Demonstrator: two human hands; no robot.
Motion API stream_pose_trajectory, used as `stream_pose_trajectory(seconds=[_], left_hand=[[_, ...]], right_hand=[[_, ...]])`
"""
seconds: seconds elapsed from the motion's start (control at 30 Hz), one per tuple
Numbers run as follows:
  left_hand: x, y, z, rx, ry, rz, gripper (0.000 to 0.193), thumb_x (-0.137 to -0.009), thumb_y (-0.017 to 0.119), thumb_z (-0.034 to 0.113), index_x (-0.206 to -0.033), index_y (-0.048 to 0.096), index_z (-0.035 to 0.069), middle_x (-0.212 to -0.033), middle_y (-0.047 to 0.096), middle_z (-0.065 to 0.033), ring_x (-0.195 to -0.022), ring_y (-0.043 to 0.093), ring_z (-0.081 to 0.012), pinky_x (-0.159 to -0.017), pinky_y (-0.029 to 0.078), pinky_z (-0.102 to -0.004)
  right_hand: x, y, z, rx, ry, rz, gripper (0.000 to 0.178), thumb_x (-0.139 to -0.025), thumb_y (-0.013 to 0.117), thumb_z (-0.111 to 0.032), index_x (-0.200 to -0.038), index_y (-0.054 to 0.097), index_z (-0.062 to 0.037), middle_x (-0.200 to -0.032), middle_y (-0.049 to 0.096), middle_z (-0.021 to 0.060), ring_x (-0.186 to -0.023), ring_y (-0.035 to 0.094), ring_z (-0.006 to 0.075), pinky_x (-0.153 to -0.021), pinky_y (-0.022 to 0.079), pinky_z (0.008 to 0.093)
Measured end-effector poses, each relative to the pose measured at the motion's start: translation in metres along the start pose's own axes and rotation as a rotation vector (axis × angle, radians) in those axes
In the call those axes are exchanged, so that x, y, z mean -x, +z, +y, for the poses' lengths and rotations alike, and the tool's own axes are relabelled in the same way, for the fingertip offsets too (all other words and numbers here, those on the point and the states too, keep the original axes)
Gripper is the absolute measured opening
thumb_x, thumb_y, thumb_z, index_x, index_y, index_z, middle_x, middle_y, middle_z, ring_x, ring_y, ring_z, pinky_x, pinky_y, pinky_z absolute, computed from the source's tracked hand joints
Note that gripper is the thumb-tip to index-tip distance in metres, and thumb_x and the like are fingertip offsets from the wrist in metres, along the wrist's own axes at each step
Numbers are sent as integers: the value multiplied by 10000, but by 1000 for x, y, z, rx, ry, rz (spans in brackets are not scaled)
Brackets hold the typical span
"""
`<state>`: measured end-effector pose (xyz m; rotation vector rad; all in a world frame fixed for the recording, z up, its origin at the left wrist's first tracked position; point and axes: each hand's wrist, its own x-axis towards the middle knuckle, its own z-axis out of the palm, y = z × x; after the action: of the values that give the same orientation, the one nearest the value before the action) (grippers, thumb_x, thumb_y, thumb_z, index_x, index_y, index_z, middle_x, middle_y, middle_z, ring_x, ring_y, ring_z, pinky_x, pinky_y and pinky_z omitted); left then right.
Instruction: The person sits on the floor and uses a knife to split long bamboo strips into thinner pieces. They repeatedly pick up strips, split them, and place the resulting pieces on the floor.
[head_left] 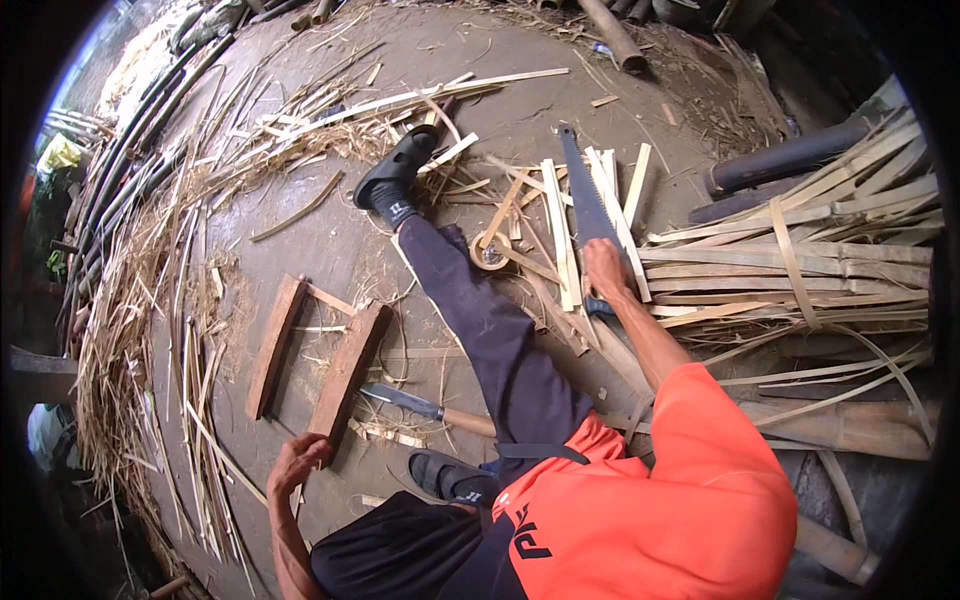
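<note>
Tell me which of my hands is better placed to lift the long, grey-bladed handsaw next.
Probably your right hand: it is at the handle end of the grey-bladed handsaw. Your left hand is farther off, beside a reddish-brown wooden beam.

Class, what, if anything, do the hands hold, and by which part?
The right hand holds the saw near its handle end; the left hand appears empty.

The saw (588,190) is dark grey, the strips (558,230) beside it pale yellow, the bundle (735,255) right of it tan, the black-printed shirt (690,480) below it orange.
</note>
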<state>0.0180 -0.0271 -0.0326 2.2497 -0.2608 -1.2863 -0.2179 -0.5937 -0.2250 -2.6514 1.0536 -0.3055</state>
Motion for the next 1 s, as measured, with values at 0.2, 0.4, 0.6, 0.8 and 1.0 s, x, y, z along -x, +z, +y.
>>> stream_pose_trajectory(seconds=[0.2,0.4,0.6,0.8,1.0], left_hand=[[7,0,-30,120,32,240,312,-881,525,230,-1015,567,-49,-794,621,-79,-693,557,-140,-627,446,-280],[7,-19,-33,16,11,235,299,-899,494,228,-1018,567,-36,-842,628,-87,-741,575,-142,-674,455,-280],[20,-28,-32,303,56,401,333,-909,480,262,-1075,530,-23,-904,623,-102,-813,590,-171,-726,469,-298],[29,-36,-15,378,140,455,400,-893,505,339,-1158,497,39,-970,607,-90,-879,579,-162,-781,457,-310],[35,-36,-28,378,114,505,417,-899,492,335,-1184,480,32,-983,603,-98,-893,578,-179,-777,457,-317]], right_hand=[[-36,36,-43,55,486,-348,313,-767,534,-257,-968,628,-37,-1021,604,191,-943,594,329,-784,475,427],[-41,54,-27,-14,214,319,235,-803,519,-170,-975,541,-11,-809,593,168,-805,578,347,-770,442,462],[-23,-33,-161,-1142,141,-60,211,-870,522,-167,-1024,472,-31,-656,501,23,-457,468,96,-413,425,264],[26,-36,-311,-1233,84,-592,209,-885,527,-218,-988,488,-41,-647,457,-24,-418,423,32,-334,357,184],[69,94,-250,-528,158,-392,475,-746,615,-312,-1011,502,65,-978,557,275,-913,548,387,-813,417,431]])
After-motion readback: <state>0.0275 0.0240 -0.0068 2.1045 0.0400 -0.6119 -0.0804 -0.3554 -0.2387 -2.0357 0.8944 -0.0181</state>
